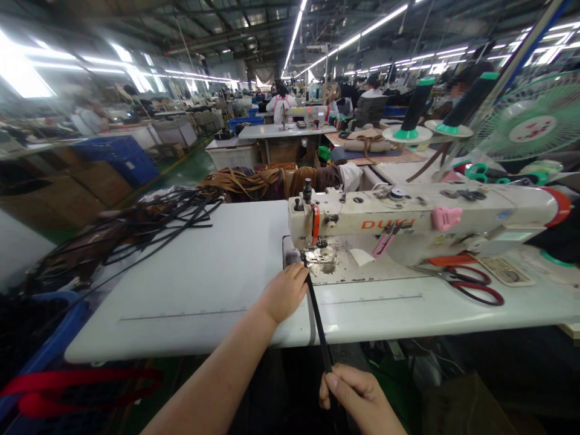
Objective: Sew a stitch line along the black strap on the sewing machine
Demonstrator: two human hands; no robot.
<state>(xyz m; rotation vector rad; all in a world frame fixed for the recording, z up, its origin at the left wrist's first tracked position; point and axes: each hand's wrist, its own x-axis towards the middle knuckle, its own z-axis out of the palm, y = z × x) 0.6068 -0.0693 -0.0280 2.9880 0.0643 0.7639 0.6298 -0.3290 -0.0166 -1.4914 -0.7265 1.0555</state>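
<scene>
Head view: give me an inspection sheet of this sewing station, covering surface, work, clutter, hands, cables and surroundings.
Surface: white tabletop with printed rulers; dark specks on the machine bed.
Work: long narrow black strip runs from the needle area of the cream sewing machine past the front edge.
Clutter: red-handled metal scissors and pale scrap right; heaped black strips left.
Hands: left hand has its fingertips at the strip near the needle area; right hand pinches it below the front edge.
Cables: thin pale cord below the table, ends unclear.
Surroundings: green fan, people beyond.
</scene>
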